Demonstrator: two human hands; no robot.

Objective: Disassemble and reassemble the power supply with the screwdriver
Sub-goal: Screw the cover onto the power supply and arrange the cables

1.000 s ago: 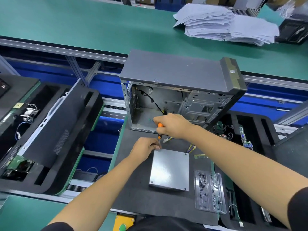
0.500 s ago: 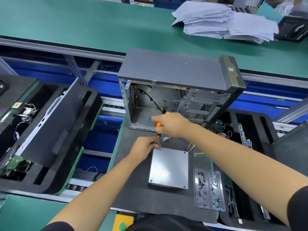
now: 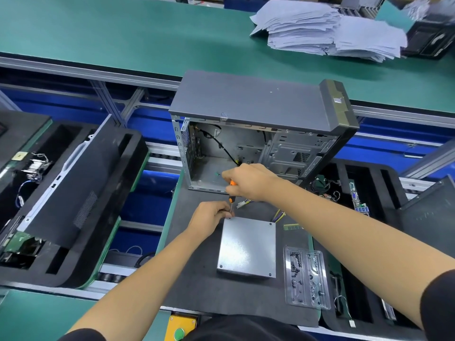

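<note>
The silver power supply [image 3: 247, 247] lies flat on a dark foam mat [image 3: 197, 286], with coloured wires [image 3: 278, 215] leaving its far edge. My right hand [image 3: 248, 180] grips the orange-and-black screwdriver [image 3: 231, 199] and holds it upright, its tip at the far left corner of the box. My left hand [image 3: 209, 214] pinches the screwdriver's shaft just above that corner. Behind them stands the open computer case [image 3: 258, 134], with its empty inside facing me.
A clear plastic tray [image 3: 306, 279] with screws lies right of the power supply. Black foam trays with parts stand at left [image 3: 73, 193] and right [image 3: 369, 193]. Paper stacks [image 3: 327, 30] lie on the green bench beyond. A yellow button box [image 3: 181, 328] sits at the near edge.
Both hands stay at the far left corner of the power supply with the screwdriver upright. Only the camera view has shifted slightly.
</note>
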